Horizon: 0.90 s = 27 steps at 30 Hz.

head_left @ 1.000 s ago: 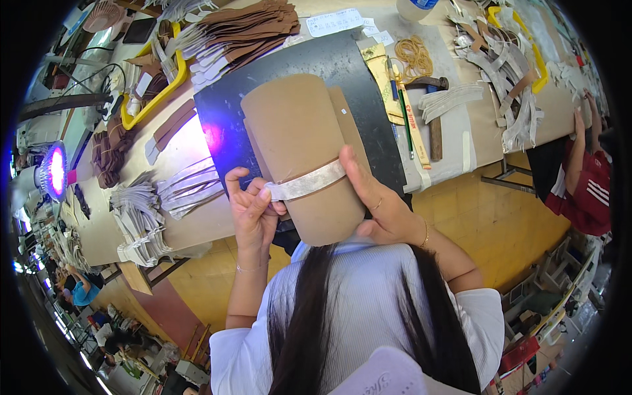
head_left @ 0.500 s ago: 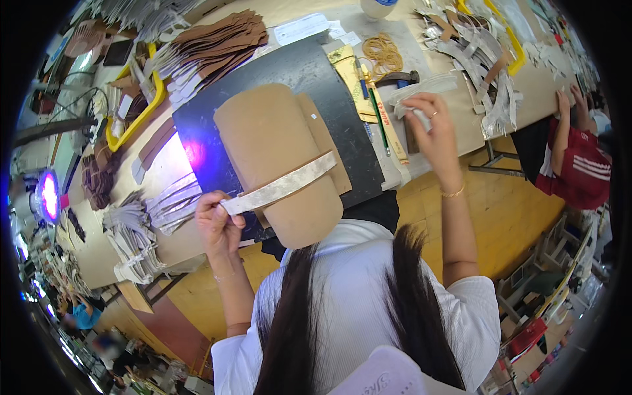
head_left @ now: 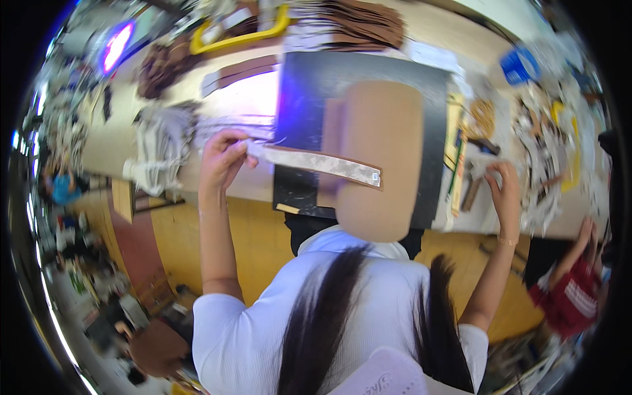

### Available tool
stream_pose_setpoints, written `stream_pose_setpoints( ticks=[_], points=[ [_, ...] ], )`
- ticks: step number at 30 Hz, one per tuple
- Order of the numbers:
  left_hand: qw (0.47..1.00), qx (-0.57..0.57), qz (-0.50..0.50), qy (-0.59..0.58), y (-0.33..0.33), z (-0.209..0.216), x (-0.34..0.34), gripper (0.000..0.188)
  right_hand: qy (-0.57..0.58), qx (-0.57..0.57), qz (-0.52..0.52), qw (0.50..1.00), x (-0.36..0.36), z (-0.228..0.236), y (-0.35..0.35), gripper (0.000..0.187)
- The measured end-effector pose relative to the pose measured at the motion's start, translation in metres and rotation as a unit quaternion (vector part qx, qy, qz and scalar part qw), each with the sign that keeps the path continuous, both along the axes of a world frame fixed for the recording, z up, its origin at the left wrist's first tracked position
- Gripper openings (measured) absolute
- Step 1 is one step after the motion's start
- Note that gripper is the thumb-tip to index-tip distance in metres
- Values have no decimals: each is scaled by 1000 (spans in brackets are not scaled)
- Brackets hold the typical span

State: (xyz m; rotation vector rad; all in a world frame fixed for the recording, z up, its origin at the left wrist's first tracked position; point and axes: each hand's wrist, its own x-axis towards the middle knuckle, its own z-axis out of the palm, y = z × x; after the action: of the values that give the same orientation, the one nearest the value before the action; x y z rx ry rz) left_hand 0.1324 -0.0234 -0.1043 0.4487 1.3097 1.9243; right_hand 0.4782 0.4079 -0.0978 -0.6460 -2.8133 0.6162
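My left hand (head_left: 225, 158) pinches one end of a long narrow strip (head_left: 322, 164), whitish on its upper face with brown edges and a small pale label near its free end. The strip reaches rightward over a tan, round-ended board (head_left: 382, 131). That board lies on a black mat (head_left: 309, 82), and another tan piece shows beneath its left side. My right hand (head_left: 505, 197) is at the right, its thumb and forefinger curled but apart. It is nearest to crumpled whitish film (head_left: 475, 170) and a dark brown block (head_left: 470, 195); nothing shows between its fingers.
Pale strips (head_left: 158, 141) and brown strips (head_left: 247, 71) lie left of the mat. Stacked brown pieces (head_left: 365, 25) and a yellow-rimmed tray (head_left: 243, 43) stand behind. Rubber bands (head_left: 482, 118) and a hammer (head_left: 484, 145) are at right. A person in red (head_left: 573, 296) is farther right.
The view has turned. My left hand has drawn the strip leftward, so its free end now lies on the board. My right hand has moved slightly away from the whitish film.
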Motion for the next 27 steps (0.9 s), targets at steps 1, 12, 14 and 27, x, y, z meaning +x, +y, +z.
stream_pose_setpoints(
  ticks=[1,12,14,27],
  points=[
    [1000,-24,2,7,-11,2,-10,18,0,5,1,1000,2,-2,1,20],
    [922,-365,79,103,-95,22,-98,23,-46,8,40,998,-6,6,2,16],
    [914,-381,88,109,-93,12,-100,24,-45,9,39,998,-5,5,3,19],
    [805,-466,94,355,-4,27,-112,26,-44,5,41,998,-1,22,3,19]
  ],
)
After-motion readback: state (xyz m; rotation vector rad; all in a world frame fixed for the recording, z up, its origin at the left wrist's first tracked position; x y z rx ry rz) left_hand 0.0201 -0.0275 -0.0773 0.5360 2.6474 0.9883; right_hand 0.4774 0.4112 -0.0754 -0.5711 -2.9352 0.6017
